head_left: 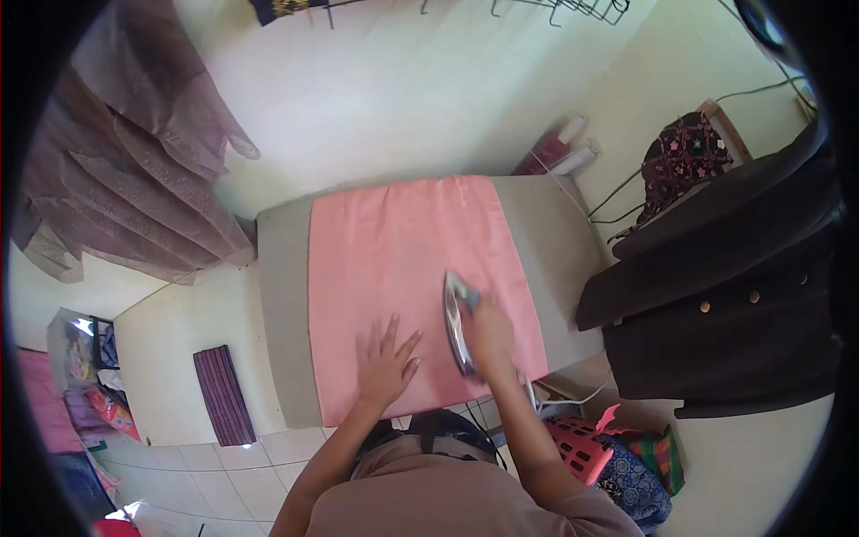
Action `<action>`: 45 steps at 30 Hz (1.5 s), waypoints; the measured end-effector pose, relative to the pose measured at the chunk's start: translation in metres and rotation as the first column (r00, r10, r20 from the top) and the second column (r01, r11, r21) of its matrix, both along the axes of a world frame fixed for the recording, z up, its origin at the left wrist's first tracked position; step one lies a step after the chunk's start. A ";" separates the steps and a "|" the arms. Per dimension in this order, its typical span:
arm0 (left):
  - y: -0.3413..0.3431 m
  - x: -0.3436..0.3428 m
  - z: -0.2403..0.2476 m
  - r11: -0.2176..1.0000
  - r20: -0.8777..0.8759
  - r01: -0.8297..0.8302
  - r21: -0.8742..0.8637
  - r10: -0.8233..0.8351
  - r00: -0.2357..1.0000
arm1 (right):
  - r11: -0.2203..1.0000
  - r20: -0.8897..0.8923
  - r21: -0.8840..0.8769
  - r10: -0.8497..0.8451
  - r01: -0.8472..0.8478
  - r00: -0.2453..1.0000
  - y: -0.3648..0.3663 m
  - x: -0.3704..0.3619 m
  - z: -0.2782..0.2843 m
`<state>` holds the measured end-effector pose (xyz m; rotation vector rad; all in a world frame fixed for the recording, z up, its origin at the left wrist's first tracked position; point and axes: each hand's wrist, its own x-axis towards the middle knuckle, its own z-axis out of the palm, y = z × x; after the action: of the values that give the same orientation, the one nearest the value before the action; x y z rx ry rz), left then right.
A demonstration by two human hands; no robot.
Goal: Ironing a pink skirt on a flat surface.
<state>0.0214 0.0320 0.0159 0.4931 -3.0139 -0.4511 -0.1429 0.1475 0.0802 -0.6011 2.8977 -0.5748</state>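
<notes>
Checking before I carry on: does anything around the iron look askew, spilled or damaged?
Nothing stands out: the pink cloth lies spread on the grey surface, the right hand grips the iron, and the left hand is apart from it.

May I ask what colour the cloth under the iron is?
The cloth is pink, head view.

Iron (455, 331): blurred, handle (471, 302) mostly hidden by right hand (491, 336). Wire rack (598, 9): top cut off. Pink basket (577, 450): partly behind forearm (528, 430).
</notes>
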 end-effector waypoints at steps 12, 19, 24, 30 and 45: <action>0.041 -0.043 0.000 0.998 0.042 0.003 0.067 -0.006 0.999 | 0.992 -0.040 -0.024 0.123 -0.124 0.992 0.024 -0.031 -0.008; 0.050 -0.054 0.000 0.993 0.027 0.113 -0.019 -0.113 0.993 | 0.992 0.126 0.100 -0.092 0.079 0.988 0.090 0.003 0.015; 0.051 -0.054 0.004 0.994 0.007 0.101 -0.037 -0.101 0.995 | 0.995 -0.106 -0.044 -0.088 0.084 0.990 0.009 -0.108 -0.001; 0.052 -0.061 0.003 0.993 0.002 0.119 0.000 -0.119 0.993 | 0.992 -0.181 -0.125 -0.035 0.012 0.983 -0.016 -0.171 -0.021; 0.051 -0.054 0.005 0.997 0.023 0.073 0.000 -0.073 0.997 | 0.995 0.078 0.049 -0.092 0.088 0.993 0.099 -0.046 0.004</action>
<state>-0.0326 0.0830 0.0207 0.3913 -3.0627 -0.4511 -0.1891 0.2461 0.0843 -0.4325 2.8654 -0.5302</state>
